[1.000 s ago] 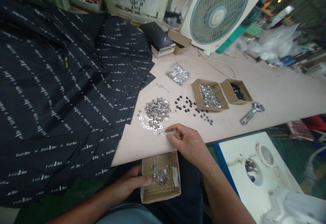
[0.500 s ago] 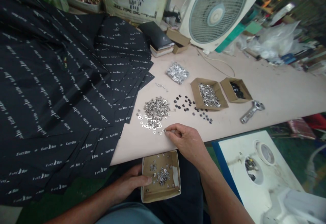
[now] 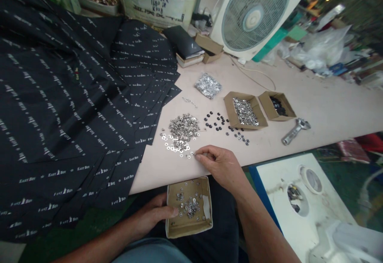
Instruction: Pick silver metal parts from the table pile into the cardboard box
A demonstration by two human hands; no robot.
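Observation:
My left hand (image 3: 160, 209) grips the left wall of a small cardboard box (image 3: 189, 231), its thumb over the inside. Loose metal snap fasteners (image 3: 192, 207) lie on the box's floor; the box is below the table's front edge. My right hand (image 3: 220, 163) is closed in a pinch just over the tabletop, with a tiny metal snap fastener (image 3: 194, 154) at the tips of thumb and forefinger. Left of those fingertips are a few scattered silver pieces, and beyond them a heap of silver snap fasteners (image 3: 184, 126).
Black caps (image 3: 219, 128) lie beside an open box of silver parts (image 3: 262, 125) and another of black parts (image 3: 291, 114). Farther right is a metal tool (image 3: 295, 131). Dark printed fabric (image 3: 74, 107) covers the left; a fan (image 3: 254, 15) stands behind. A white machine (image 3: 278, 179) is at right.
My right hand has shifted very slightly to the right, its fingers still pinched. My left hand and the box stay where they were.

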